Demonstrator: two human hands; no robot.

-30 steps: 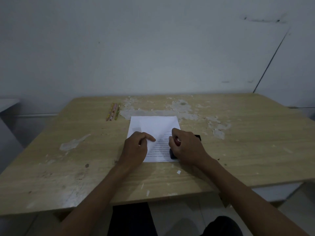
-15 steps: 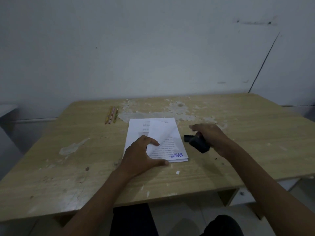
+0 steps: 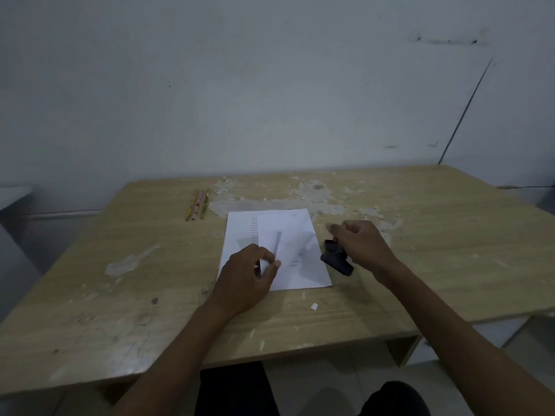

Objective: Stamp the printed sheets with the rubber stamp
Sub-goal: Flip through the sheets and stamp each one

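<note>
Worn wooden table (image 3: 420, 265) against a pale scuffed wall (image 3: 270, 85), veneer flaking off in patches at the far middle. Person seated at the near edge, both bare forearms reaching over the top.

Left hand (image 3: 244, 276) rests on the near-left part of the stack of printed sheets (image 3: 240, 232), fingers curled, thumb and forefinger pinching the edge of the top sheet (image 3: 295, 262), which is lifted and blurred, bowing up to the right of that hand. Lines of print show on the page underneath, just beyond the left knuckles.

Right hand (image 3: 362, 246) sits just right of the stack, off the paper, fingers loosely closed over the black rubber stamp (image 3: 336, 259). Stamp pokes out on the hand's left and near side, tilted, close to the sheets' right edge; can't tell if it touches the table or the paper. Forefinger sticks out toward the far-left, blurred.

Three pencils (image 3: 197, 204) lie side by side well beyond the left hand, to its far-left, apart from the sheets. Small paper scrap (image 3: 314, 306) on the table between the two forearms, nearer than the stack
</note>
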